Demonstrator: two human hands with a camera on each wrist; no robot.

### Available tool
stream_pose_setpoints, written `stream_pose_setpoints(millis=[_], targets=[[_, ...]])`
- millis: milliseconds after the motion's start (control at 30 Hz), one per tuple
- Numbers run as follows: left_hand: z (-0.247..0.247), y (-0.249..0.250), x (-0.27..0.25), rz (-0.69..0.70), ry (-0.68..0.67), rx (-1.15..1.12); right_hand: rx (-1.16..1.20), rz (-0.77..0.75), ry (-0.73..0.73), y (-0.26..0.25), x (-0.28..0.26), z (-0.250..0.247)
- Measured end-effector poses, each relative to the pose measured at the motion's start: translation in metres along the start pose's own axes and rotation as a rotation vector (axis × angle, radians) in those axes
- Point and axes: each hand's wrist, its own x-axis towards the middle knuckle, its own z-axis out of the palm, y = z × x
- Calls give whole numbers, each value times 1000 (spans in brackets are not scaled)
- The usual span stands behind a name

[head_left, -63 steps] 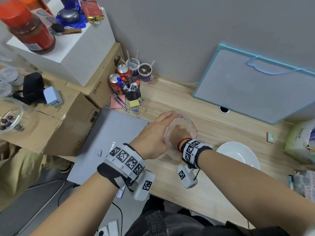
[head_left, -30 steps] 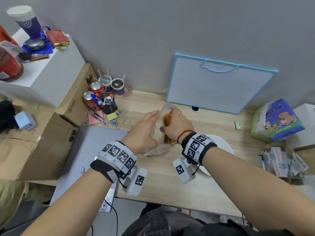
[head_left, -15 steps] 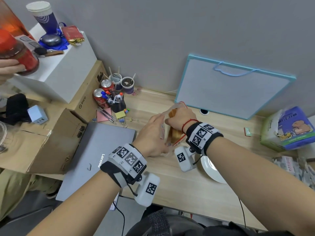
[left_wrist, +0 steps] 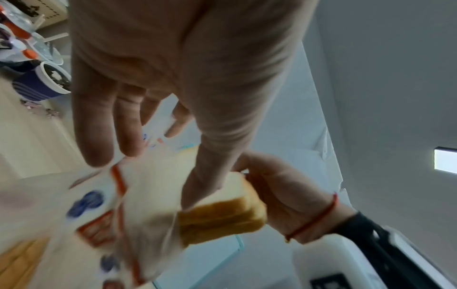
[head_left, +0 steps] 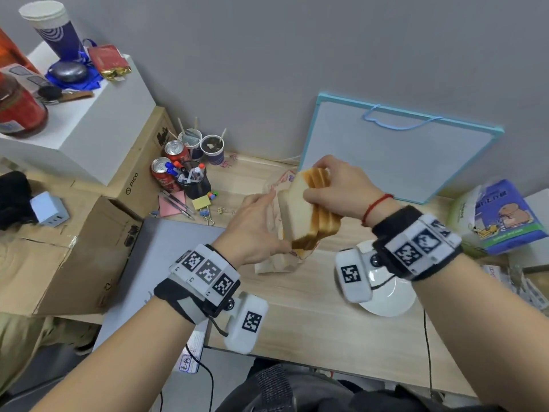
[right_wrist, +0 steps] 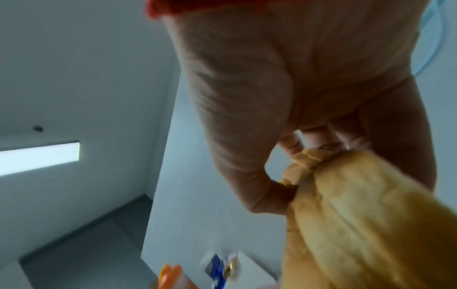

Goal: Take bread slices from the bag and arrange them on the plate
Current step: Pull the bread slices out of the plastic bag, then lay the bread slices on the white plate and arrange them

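Right hand (head_left: 337, 190): frame centre, above the desk (head_left: 320, 331). Thumb and fingers curled round a stack of bread slices (head_left: 309, 209), gripping it at the upper crust end; the stack is tilted, its lower end at the mouth of the bag. Red string on the wrist.

Left hand (head_left: 252, 230): just left of the stack. The wrist view shows fingers (left_wrist: 128, 125) nearly straight and slightly spread, thumb lying along the white face of the nearest slice; palm against the bag. Whether the fingers pinch the plastic cannot be told.

Bag (head_left: 276, 260): clear plastic with red and blue print, crumpled on the desk below and behind the slices, between the two hands.

Plate (head_left: 386, 298): white, on the desk in the lower right of centre, partly hidden by the right wrist camera; near the bag, not touching it.

Laptop (head_left: 166, 257): grey, closed, left of the bag.

Pen holder (head_left: 194, 181): black, upper left of centre, beside two red cans (head_left: 163, 173) and two paper cups (head_left: 212, 150).

Whiteboard (head_left: 395, 150): blue-framed, leaning on the wall, upper right.
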Motion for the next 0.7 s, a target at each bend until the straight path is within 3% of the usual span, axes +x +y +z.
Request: stream_pose_setpoints(millis=[167,266,333,400,566,700], targets=[[-5,35,5,91,140,-29,212,-16,110,25,-36,-62],[7,68,12,163,247,-165,295,-34,162,44,-56,-95],[24,90,17,165,231,-306,346,-51,176,57,-67,-112],[45,114,21,96,121,-482,416,-69,190,72,-77,-126],[108,163,23,-146,-351,-998,611,-115,138,127,-95,-154],[148,167,27,-241,-435,-1154,724,-23,76,189,-86,-140]])
